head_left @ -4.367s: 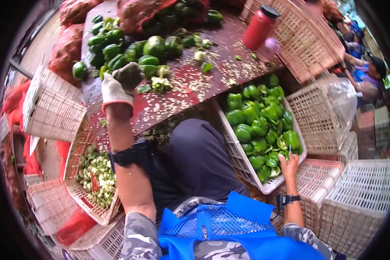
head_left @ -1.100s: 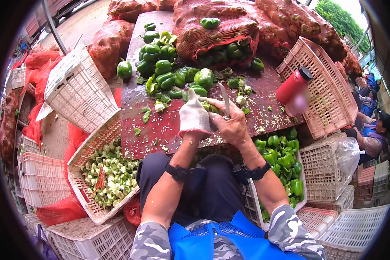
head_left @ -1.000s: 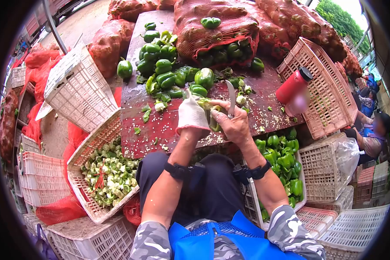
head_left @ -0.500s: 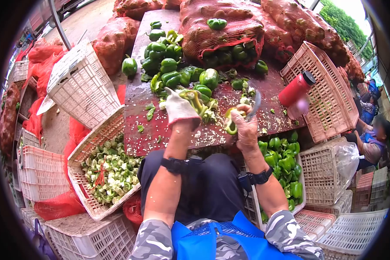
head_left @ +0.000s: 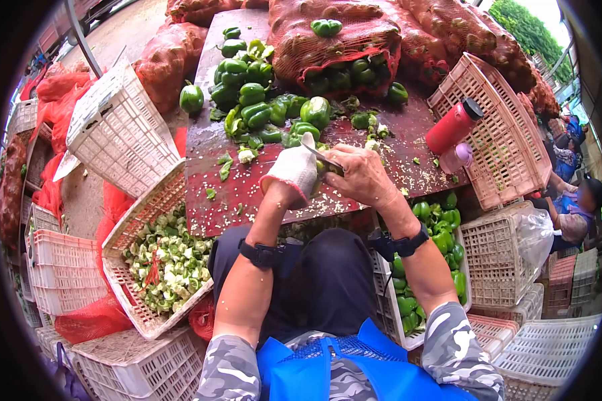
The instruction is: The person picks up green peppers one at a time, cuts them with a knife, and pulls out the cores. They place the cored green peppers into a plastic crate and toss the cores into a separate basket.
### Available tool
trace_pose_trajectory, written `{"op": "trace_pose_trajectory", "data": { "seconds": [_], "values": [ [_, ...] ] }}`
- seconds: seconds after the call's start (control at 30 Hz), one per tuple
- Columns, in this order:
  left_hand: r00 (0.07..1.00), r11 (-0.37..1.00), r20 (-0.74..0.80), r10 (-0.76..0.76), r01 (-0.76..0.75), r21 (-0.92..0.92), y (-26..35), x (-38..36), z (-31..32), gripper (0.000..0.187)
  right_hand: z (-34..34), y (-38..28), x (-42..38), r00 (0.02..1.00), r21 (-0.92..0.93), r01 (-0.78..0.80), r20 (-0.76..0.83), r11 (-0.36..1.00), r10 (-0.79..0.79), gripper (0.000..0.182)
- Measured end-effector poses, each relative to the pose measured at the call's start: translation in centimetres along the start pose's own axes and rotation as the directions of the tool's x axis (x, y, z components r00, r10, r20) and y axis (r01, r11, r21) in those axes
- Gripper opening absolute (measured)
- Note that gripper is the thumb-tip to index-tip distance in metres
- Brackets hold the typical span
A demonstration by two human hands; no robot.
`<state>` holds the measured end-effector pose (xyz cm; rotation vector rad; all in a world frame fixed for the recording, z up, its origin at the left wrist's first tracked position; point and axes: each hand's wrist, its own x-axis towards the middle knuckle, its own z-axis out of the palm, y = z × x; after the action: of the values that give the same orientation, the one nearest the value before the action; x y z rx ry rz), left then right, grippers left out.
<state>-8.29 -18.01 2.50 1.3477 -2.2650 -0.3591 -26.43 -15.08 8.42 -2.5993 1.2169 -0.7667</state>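
My left hand (head_left: 291, 174), in a white glove, is closed around a piece of green bell pepper (head_left: 324, 175), mostly hidden between my hands. Bare, my right hand (head_left: 362, 175) grips a knife, its blade (head_left: 319, 155) slanting across toward the glove and the pepper. Just beyond my hands, whole green bell peppers (head_left: 255, 115) lie heaped on the red tabletop (head_left: 211, 194). Pale seeds and green scraps are scattered around them.
A crate (head_left: 155, 327) of pepper cores stands at my left; another crate (head_left: 466, 294) holds green peppers at my right. A mesh sack (head_left: 334, 47) spills peppers at the back. A red bottle (head_left: 453, 125) and pink bottle (head_left: 456, 158) stand right. A person (head_left: 572, 214) sits far right.
My hands have come together over the table's near part, the right moving left and up with the knife. The pepper piece in my right hand is now between both hands.
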Motion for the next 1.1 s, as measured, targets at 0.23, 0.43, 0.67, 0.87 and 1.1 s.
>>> {"op": "trace_pose_trajectory", "data": {
  "seconds": [0.23,0.43,0.67,0.87,1.1],
  "values": [
    [0.973,0.967,-0.013,-0.231,0.228,-0.110,1.4,0.2,-0.3,0.037,1.9,0.3,0.0,0.985,0.025,-0.016,-0.172,1.000,0.020,0.029],
    [0.911,0.902,-0.019,-0.412,0.405,-0.153,0.5,1.3,2.2,0.033,3.1,-0.3,-0.3,0.955,0.040,-0.138,-0.259,0.990,0.144,0.029],
    [0.878,0.877,0.038,-0.477,0.478,-0.045,1.7,1.1,1.9,0.039,2.9,-0.9,-0.6,0.857,0.309,-0.343,-0.284,0.887,0.430,0.021],
    [0.909,0.919,0.164,-0.383,0.356,0.169,0.7,1.2,2.1,0.039,3.0,-0.5,-0.6,0.806,0.474,-0.417,-0.200,0.775,0.556,0.022],
    [0.847,0.844,0.040,-0.530,0.531,-0.069,0.8,1.5,1.4,0.035,3.2,1.6,-1.2,0.851,0.040,-0.304,-0.438,0.952,0.290,0.022]
  ]
}}
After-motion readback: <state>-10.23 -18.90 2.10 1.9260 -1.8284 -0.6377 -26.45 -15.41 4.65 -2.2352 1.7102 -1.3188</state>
